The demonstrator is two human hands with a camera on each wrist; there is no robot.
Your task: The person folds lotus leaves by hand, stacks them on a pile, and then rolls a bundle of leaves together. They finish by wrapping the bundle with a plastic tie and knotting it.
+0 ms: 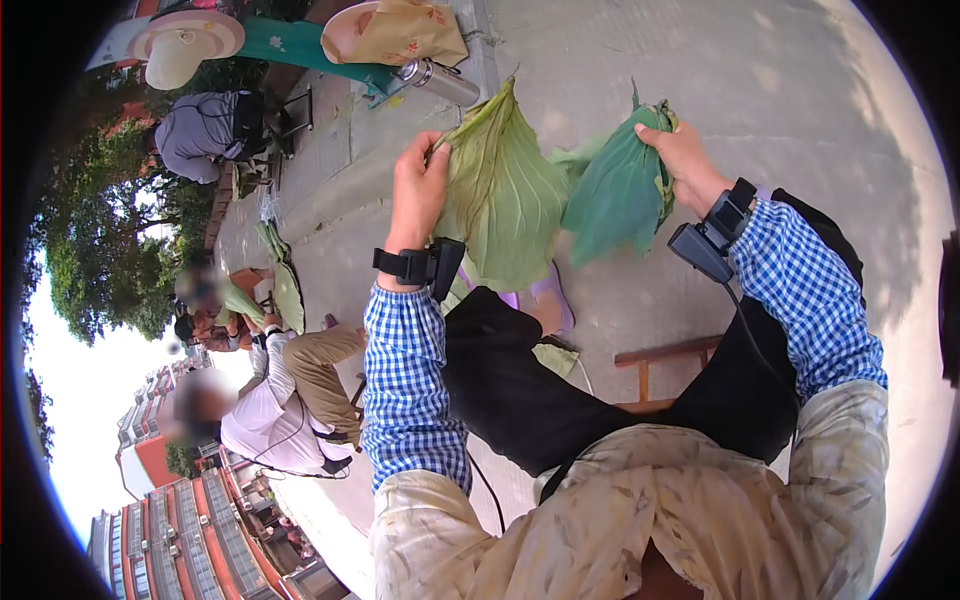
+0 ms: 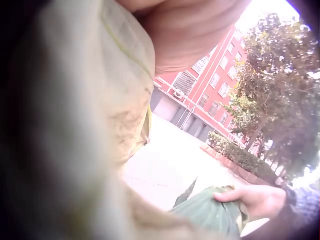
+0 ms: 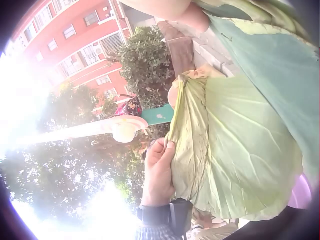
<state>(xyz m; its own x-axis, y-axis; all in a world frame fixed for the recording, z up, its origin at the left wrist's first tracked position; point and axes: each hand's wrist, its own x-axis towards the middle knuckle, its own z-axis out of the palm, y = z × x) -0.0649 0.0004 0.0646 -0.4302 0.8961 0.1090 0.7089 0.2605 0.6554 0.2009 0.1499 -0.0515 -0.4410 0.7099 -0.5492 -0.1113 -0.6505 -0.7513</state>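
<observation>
My left hand (image 1: 418,190) pinches the edge of a large pale yellow-green lotus leaf (image 1: 510,185), which hangs spread out with its veins showing. Brown creases run down its gathered side in the right wrist view. My right hand (image 1: 690,165) grips a darker blue-green lotus leaf (image 1: 612,200), bunched near the top, with yellowed, ragged edges beside the palm. Both leaves are held up over the pavement in front of my knees, side by side. In the left wrist view the pale leaf fills much of the near side, blurred.
A steel flask (image 1: 440,82) and a paper bag (image 1: 415,35) stand ahead by a green cloth-like strip (image 1: 290,45). A low wooden stool (image 1: 670,355) is by my legs. At left sit other people, one in a light shirt (image 1: 275,430) near more leaves (image 1: 283,280).
</observation>
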